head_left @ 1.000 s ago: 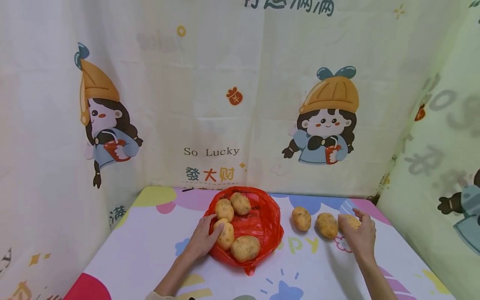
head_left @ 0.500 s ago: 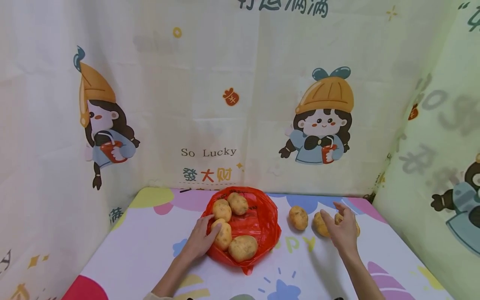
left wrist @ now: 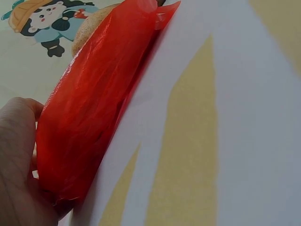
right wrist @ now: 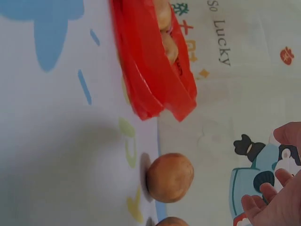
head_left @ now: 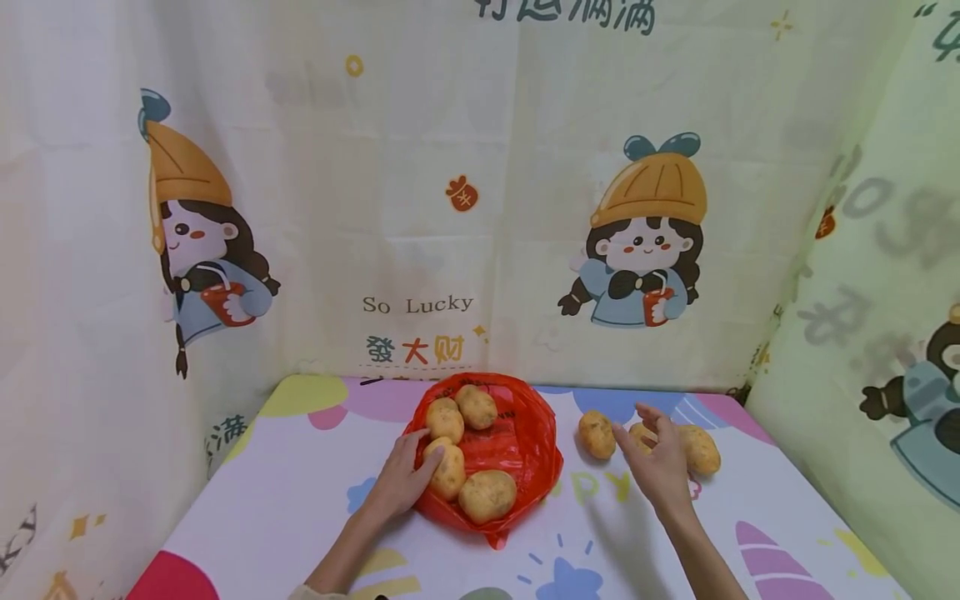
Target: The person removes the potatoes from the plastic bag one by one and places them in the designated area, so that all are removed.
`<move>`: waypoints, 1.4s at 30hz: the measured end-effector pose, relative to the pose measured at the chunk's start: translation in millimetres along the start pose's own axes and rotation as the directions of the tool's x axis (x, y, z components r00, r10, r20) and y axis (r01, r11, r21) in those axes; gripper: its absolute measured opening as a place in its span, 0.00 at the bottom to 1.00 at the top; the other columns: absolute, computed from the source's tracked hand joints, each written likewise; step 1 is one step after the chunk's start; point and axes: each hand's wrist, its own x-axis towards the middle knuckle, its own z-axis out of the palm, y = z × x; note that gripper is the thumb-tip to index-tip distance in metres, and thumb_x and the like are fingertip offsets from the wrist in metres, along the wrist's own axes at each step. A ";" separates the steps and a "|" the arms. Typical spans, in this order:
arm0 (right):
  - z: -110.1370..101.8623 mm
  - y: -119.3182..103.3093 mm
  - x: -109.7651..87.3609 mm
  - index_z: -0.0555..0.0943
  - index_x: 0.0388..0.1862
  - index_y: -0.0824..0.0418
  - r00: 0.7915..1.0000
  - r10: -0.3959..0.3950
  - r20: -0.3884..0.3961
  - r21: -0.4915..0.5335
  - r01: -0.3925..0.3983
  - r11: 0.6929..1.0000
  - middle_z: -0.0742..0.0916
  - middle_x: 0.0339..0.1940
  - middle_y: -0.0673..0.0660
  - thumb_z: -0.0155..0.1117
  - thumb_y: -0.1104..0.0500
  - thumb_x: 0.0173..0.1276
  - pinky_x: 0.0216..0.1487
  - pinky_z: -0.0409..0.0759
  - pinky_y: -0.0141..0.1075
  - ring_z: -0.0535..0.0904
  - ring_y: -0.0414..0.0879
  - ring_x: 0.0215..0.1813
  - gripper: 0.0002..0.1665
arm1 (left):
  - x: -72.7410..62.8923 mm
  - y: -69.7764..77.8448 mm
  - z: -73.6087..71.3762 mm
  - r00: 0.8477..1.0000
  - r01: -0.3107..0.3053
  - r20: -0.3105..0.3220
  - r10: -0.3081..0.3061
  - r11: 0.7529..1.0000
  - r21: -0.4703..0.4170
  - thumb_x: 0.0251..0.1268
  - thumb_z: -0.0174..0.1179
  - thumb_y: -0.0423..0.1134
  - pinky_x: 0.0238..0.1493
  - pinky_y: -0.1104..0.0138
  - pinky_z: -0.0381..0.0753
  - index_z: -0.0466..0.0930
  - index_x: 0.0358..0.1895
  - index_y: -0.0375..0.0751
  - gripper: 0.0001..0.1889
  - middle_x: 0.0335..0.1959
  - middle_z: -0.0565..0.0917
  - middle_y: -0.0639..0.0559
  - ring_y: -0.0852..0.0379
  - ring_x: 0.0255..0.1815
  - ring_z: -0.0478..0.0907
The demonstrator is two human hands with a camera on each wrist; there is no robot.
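A red plastic bag [head_left: 534, 454] stands with its mouth spread wide, several potatoes inside; a large one [head_left: 487, 497] lies at its front. My left hand [head_left: 401, 479] grips the bag's left rim, the thumb inside by a potato [head_left: 450, 477] and the other fingers along the edge. The left wrist view has this hand [left wrist: 19, 160] at the bag's side wall [left wrist: 80, 127]. Right of the bag, a potato [head_left: 597, 435] and another [head_left: 701, 450] lie on the table, a third between them partly hidden behind my right hand [head_left: 658, 467]. That hand hovers with fingers spread and holds nothing.
The table [head_left: 300, 500] wears a white cloth with coloured prints. Behind it and at both sides hang pale printed curtains [head_left: 405, 208], close to the table's back edge. A bare stretch of cloth separates the bag from the nearest loose potato.
My right hand has moved left from the rightmost potato, past the middle one, and its fingers have opened out. The left hand stays on the bag's rim.
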 end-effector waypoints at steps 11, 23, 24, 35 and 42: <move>26.3 -6.8 -6.9 0.68 0.71 0.68 0.998 0.024 0.053 0.055 -0.027 0.998 0.75 0.70 0.65 0.69 0.57 0.72 0.68 0.71 0.48 0.68 0.60 0.71 0.34 | -0.2 -2.0 1.7 1.000 0.014 0.003 -0.014 1.000 0.010 0.75 0.54 0.59 0.71 0.37 0.66 0.66 0.72 0.36 0.35 0.71 0.68 0.35 0.35 0.71 0.66; 57.2 -16.0 -19.6 0.69 0.69 0.63 0.988 0.071 0.140 0.068 -0.081 0.994 0.76 0.68 0.65 0.70 0.56 0.71 0.69 0.74 0.54 0.72 0.62 0.71 0.32 | 1.1 1.0 0.1 1.000 0.003 0.006 -0.003 1.000 0.011 0.76 0.54 0.59 0.71 0.37 0.65 0.66 0.72 0.36 0.35 0.71 0.67 0.34 0.35 0.71 0.66; 60.5 -15.7 -21.3 0.70 0.69 0.63 0.987 0.062 0.146 0.070 -0.073 0.995 0.77 0.67 0.65 0.70 0.56 0.71 0.69 0.74 0.54 0.72 0.63 0.70 0.32 | 1.2 1.1 0.3 1.000 0.005 0.008 -0.005 1.000 0.011 0.76 0.54 0.59 0.71 0.37 0.65 0.66 0.73 0.36 0.35 0.71 0.67 0.34 0.35 0.71 0.66; 88.5 -15.9 -39.0 0.73 0.66 0.64 0.971 -0.030 0.239 0.076 0.012 0.997 0.80 0.64 0.64 0.72 0.55 0.69 0.62 0.79 0.57 0.76 0.63 0.65 0.31 | -0.2 1.2 0.4 1.000 0.015 0.011 -0.015 1.000 0.009 0.76 0.54 0.59 0.70 0.37 0.66 0.66 0.73 0.36 0.35 0.71 0.67 0.34 0.35 0.71 0.66; 96.7 -18.2 -45.4 0.73 0.66 0.63 0.954 -0.015 0.298 0.078 -0.008 0.997 0.79 0.64 0.64 0.72 0.52 0.69 0.62 0.81 0.53 0.76 0.62 0.65 0.32 | 0.4 2.2 -0.3 1.000 0.022 0.011 -0.022 1.000 0.006 0.76 0.53 0.59 0.71 0.37 0.65 0.66 0.73 0.36 0.35 0.72 0.67 0.35 0.35 0.72 0.65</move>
